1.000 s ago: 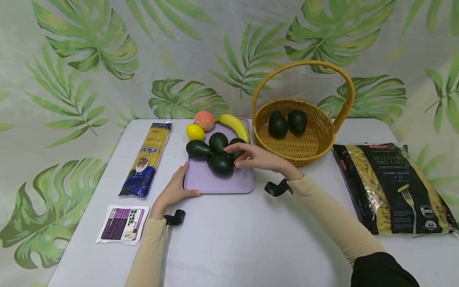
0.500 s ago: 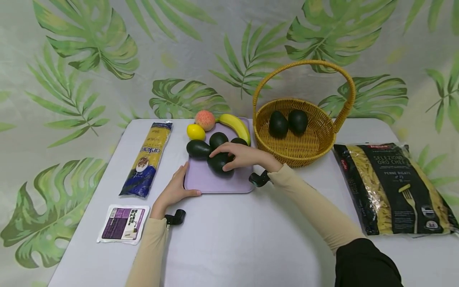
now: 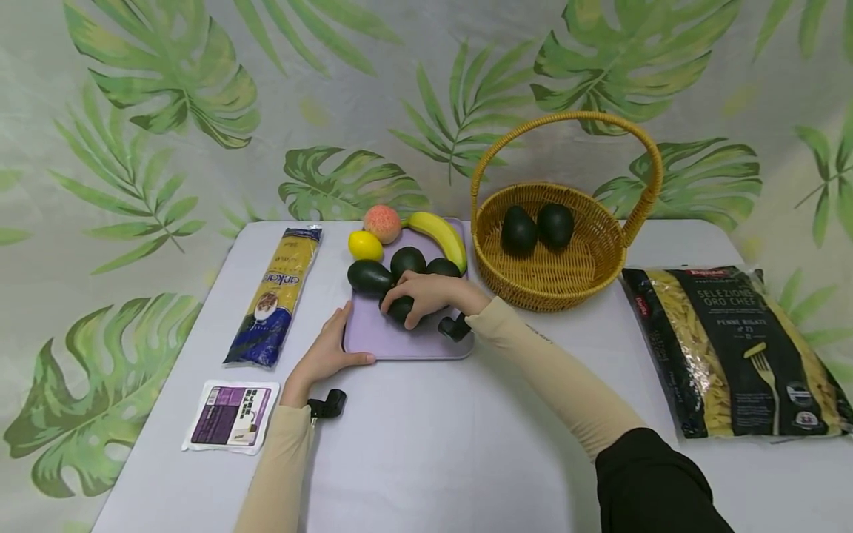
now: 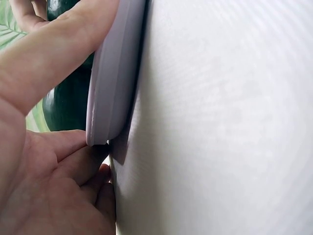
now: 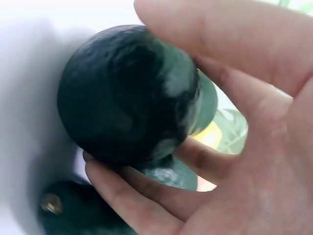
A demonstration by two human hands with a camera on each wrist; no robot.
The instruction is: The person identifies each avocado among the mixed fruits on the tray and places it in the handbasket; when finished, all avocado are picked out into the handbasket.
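My right hand (image 3: 432,291) grips the front avocado (image 3: 400,309) on a lilac tray (image 3: 393,344), thumb and fingers curled round its dark green skin. In the right wrist view that avocado (image 5: 124,95) fills the space between thumb and fingers, with another avocado (image 5: 73,210) below. My left hand (image 3: 326,350) holds the tray's near left corner, its thumb along the front rim and its fingers at the left side. Beyond the gripped fruit are a left avocado (image 3: 369,277), a middle avocado (image 3: 408,260) and a right avocado (image 3: 443,266), partly hidden by my right hand.
A peach (image 3: 383,223), lemon (image 3: 365,246) and banana (image 3: 440,235) lie at the tray's back. A handled wicker basket (image 3: 566,285) with two avocados (image 3: 519,231) stands to the right. Pasta bags (image 3: 276,292) (image 3: 733,348) flank the table; a white-purple packet (image 3: 231,417) lies front left.
My right hand has moved left and down from the right avocado to the front one and curled its fingers round it. The left hand has stayed at the tray corner.
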